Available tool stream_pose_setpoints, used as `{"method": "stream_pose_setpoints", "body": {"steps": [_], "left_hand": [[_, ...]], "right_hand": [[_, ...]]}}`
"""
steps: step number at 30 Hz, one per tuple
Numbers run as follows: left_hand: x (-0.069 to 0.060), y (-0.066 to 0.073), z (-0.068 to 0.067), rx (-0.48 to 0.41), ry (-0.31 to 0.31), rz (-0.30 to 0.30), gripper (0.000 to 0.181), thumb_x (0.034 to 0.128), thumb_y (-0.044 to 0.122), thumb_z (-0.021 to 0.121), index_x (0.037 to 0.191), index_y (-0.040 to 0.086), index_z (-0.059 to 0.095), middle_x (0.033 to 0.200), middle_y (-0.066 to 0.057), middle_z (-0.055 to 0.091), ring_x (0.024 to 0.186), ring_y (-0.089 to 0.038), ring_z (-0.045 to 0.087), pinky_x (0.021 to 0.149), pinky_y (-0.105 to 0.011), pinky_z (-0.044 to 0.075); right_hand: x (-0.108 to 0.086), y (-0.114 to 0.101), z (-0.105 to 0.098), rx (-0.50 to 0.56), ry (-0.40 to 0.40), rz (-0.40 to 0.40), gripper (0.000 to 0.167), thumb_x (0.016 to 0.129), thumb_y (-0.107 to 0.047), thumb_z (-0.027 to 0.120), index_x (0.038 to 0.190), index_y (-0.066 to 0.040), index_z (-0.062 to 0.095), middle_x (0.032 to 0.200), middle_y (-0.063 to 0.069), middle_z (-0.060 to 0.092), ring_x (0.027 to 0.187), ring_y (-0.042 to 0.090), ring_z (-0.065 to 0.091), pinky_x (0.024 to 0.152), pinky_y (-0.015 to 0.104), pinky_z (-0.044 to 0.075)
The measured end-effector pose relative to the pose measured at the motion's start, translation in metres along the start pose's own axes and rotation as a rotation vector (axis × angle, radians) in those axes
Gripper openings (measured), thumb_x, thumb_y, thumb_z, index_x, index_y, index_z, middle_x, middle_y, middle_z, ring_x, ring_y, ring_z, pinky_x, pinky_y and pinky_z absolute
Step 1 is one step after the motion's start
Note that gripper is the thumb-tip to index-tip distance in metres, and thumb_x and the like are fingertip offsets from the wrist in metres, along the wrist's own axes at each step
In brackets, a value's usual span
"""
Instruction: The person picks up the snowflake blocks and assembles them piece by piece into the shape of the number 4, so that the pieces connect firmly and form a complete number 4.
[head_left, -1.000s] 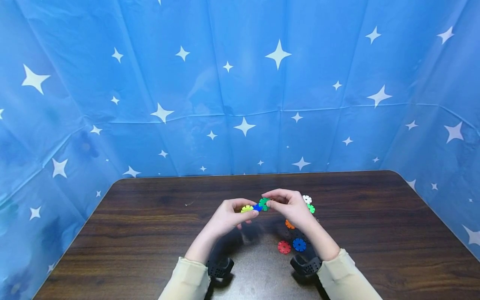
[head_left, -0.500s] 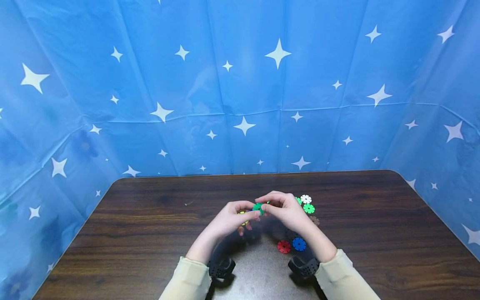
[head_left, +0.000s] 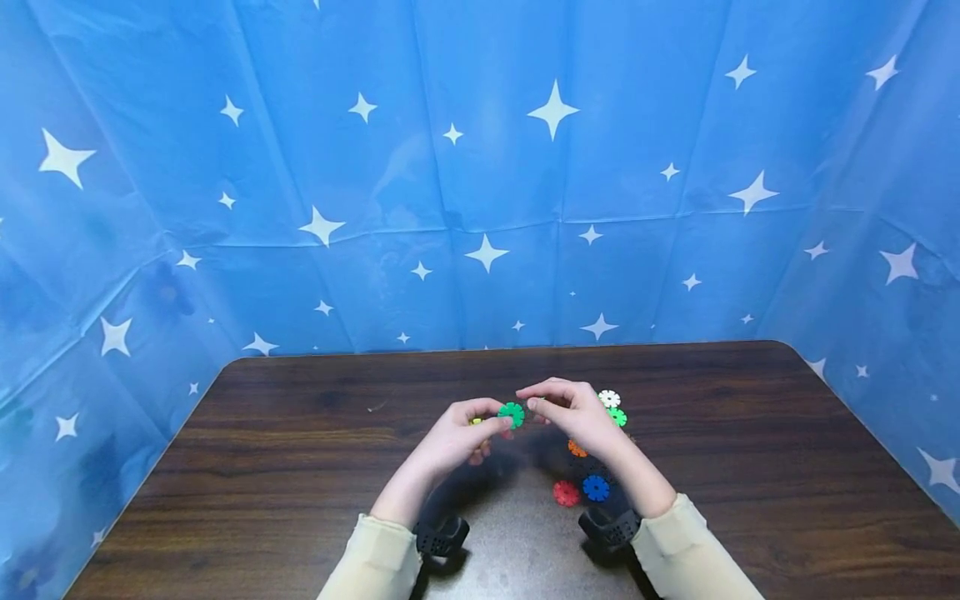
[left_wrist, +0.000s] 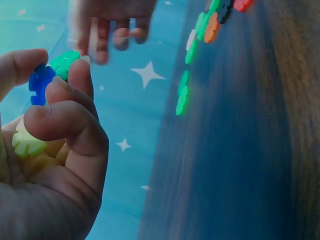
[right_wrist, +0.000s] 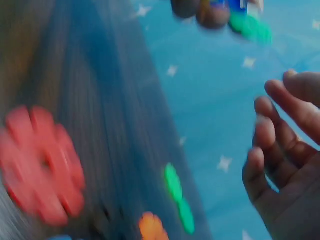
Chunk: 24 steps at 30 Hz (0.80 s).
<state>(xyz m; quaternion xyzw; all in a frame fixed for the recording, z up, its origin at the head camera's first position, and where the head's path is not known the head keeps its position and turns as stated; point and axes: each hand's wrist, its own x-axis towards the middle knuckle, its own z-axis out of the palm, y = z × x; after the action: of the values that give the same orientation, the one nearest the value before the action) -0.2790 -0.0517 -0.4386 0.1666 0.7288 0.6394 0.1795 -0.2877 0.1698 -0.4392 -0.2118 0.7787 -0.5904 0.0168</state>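
My left hand (head_left: 442, 437) pinches a small chain of notched plastic discs above the table. A blue disc (left_wrist: 41, 85) sits between thumb and fingers, with a green disc (head_left: 512, 415) joined at its outer end. Toward the palm is a yellow disc (left_wrist: 26, 140), partly covered by the fingers. The right hand (head_left: 576, 412) is just to the right of the green disc, apart from it. Its fingers (right_wrist: 265, 132) are loosely bent, with nothing between them in the right wrist view.
Loose discs lie on the dark wooden table (head_left: 300, 467) around and beneath the right forearm: white (head_left: 609, 399), light green (head_left: 617, 417), orange (head_left: 577, 448), red (head_left: 566, 493) and blue (head_left: 596, 488). Black ones show dimly. A blue starry curtain (head_left: 480, 183) hangs behind.
The right hand has let go of the green disc and drawn slightly away from it. The left hand has shifted a little left with the chain, whose green disc now lies nearer its fingertips.
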Motion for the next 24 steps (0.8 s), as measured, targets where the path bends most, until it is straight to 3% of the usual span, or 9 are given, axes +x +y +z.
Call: {"method": "stream_pose_setpoints", "body": {"steps": [4,5,9,14,20,24], "left_hand": [[0.000,0.004,-0.002,-0.016,0.015,-0.001,0.024,0.0928,0.022,0.065,0.108,0.004,0.065,0.089,-0.012,0.066,0.055,-0.013,0.044,0.049,-0.024,0.036],[-0.001,0.005,-0.003,-0.016,0.022,-0.001,0.024,0.0930,0.022,0.065,0.108,0.004,0.065,0.088,-0.010,0.066,0.055,-0.013,0.044,0.049,-0.024,0.036],[-0.001,0.006,-0.006,-0.020,0.043,0.001,0.025,0.0936,0.021,0.064,0.108,0.001,0.064,0.086,-0.007,0.065,0.055,-0.013,0.045,0.049,-0.025,0.035],[-0.001,0.007,-0.007,-0.023,0.037,0.006,0.027,0.0933,0.021,0.064,0.110,-0.001,0.063,0.086,-0.007,0.066,0.055,-0.013,0.047,0.049,-0.024,0.036],[-0.001,0.009,-0.010,-0.029,0.041,-0.003,0.026,0.0936,0.024,0.064,0.108,0.003,0.065,0.087,-0.007,0.067,0.057,-0.016,0.049,0.049,-0.024,0.037],[-0.002,0.010,-0.012,-0.028,0.043,0.004,0.025,0.0940,0.024,0.064,0.108,0.003,0.065,0.089,-0.010,0.067,0.057,-0.018,0.049,0.049,-0.025,0.038]], "right_hand": [[0.011,0.013,-0.019,-0.136,0.045,0.107,0.023,0.094,-0.019,0.065,0.113,-0.007,0.072,0.113,0.016,0.066,0.091,0.034,0.061,0.079,0.050,0.051],[0.014,0.016,-0.023,-0.177,0.046,0.132,0.024,0.093,-0.018,0.065,0.113,-0.007,0.072,0.114,0.015,0.066,0.085,0.032,0.060,0.076,0.047,0.051],[0.027,0.027,-0.031,-0.315,0.005,0.188,0.028,0.091,-0.016,0.067,0.116,-0.003,0.070,0.118,0.015,0.064,0.088,0.027,0.059,0.069,0.037,0.048],[0.037,0.038,-0.030,-0.446,-0.027,0.235,0.031,0.088,-0.016,0.071,0.116,-0.005,0.070,0.120,0.014,0.060,0.105,0.031,0.056,0.075,0.042,0.048],[0.046,0.046,-0.024,-0.594,-0.034,0.282,0.030,0.082,-0.020,0.078,0.112,-0.015,0.074,0.109,0.004,0.062,0.093,0.023,0.054,0.075,0.045,0.033],[0.048,0.046,-0.020,-0.653,-0.039,0.284,0.030,0.079,-0.020,0.080,0.109,-0.017,0.075,0.108,0.002,0.060,0.095,0.021,0.052,0.076,0.046,0.029]]}}
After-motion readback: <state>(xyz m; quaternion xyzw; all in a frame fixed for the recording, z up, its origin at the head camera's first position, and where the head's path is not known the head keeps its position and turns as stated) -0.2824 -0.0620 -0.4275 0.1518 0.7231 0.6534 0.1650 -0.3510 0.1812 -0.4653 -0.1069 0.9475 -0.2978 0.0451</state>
